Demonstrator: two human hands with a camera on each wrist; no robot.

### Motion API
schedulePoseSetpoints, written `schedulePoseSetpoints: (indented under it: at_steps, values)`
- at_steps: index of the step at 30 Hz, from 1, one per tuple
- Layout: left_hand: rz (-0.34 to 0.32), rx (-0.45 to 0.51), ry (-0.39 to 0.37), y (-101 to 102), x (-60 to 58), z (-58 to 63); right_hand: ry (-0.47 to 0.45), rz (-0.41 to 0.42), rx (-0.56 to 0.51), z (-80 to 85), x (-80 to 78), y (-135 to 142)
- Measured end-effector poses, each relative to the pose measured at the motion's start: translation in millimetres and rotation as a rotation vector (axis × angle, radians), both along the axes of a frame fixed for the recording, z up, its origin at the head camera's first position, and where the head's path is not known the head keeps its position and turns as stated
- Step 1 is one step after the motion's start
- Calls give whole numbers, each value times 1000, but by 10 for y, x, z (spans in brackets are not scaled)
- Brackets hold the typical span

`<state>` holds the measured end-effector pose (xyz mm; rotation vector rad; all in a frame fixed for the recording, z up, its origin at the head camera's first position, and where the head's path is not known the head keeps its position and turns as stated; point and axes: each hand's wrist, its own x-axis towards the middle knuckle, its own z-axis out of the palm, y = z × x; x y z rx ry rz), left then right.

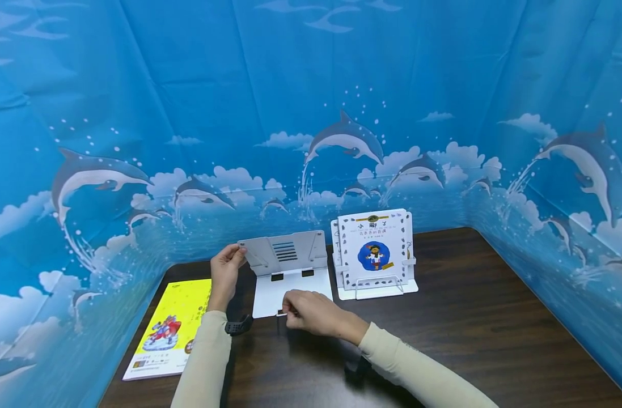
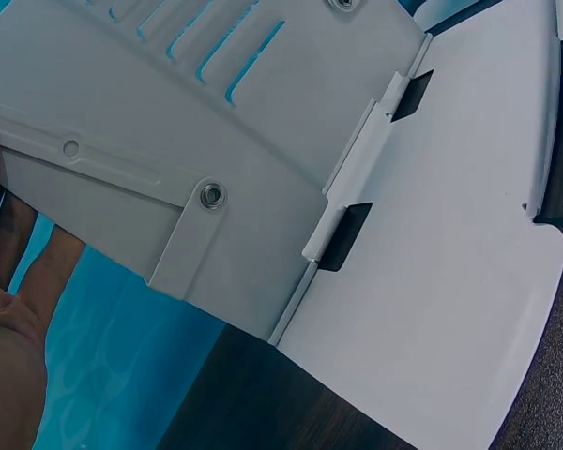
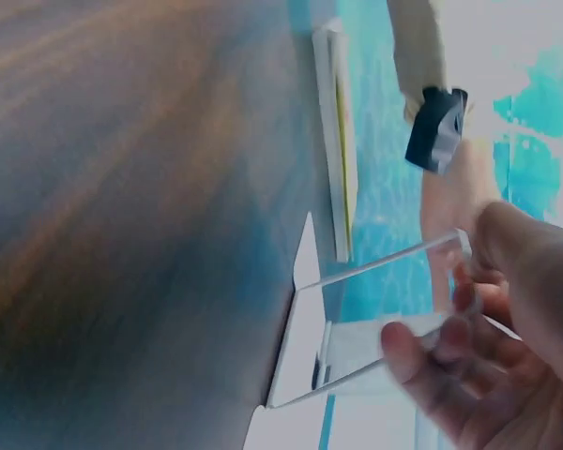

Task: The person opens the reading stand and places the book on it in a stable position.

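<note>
A white metal book stand lies with its base flat on the dark table. Its slotted back plate is hinged up at a slant, with folding brackets on the face seen in the left wrist view. My left hand grips the plate's upper left corner, thumb on the near side. At the base's front edge, my right hand pinches the stand's U-shaped wire page holder. In the right wrist view the wire tilts up from the base, thumb and fingers on its outer end.
To the right, a second white stand bears a picture book behind its own wire holder. A yellow-and-white book lies flat at the left, near my left forearm. A blue dolphin-print curtain encloses the table's back and sides.
</note>
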<state>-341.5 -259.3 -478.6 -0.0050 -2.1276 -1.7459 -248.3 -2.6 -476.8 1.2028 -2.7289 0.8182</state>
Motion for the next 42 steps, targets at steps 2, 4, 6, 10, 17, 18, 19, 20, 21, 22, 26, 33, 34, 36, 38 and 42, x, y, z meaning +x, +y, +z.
schedulePoseSetpoints:
  at_steps: [2,4,6,10,17,18,19,20,21,22,26,33,34,36,38,42]
  values:
    - [-1,2,4,1,0,3,18,-37,-65,8,-38,10]
    - [-2,4,3,3,2,5,29,-76,-121,5,-73,17]
    - [-5,5,3,3,4,6,35,-114,-165,-26,-115,22]
    - [-5,-3,11,4,10,5,0,-186,-176,-159,-238,34]
    - [1,8,11,-6,10,-35,-108,-284,-161,-417,-460,112]
    - [0,7,11,-5,9,-38,-124,-291,-176,-431,-479,121]
    - [0,6,12,-5,9,-41,-139,-295,-193,-442,-495,127]
    - [0,4,14,-4,10,-41,-155,-297,-212,-448,-509,131]
    - [0,4,16,-2,11,-40,-169,-303,-224,-453,-518,131]
    - [1,2,18,-2,13,-38,-177,-305,-235,-454,-525,129]
    - [5,10,21,-1,30,-25,-188,-333,-258,-465,-554,106]
    - [3,25,49,-1,98,-68,-215,-366,-266,-487,-590,88]
    - [6,24,60,-1,108,-86,-219,-364,-272,-491,-593,87]
    - [12,28,76,0,137,-116,-227,-365,-278,-494,-596,85]
    - [15,30,84,-1,163,-142,-245,-369,-280,-493,-594,80]
    - [11,40,93,-9,221,-185,-283,-378,-284,-493,-589,70]
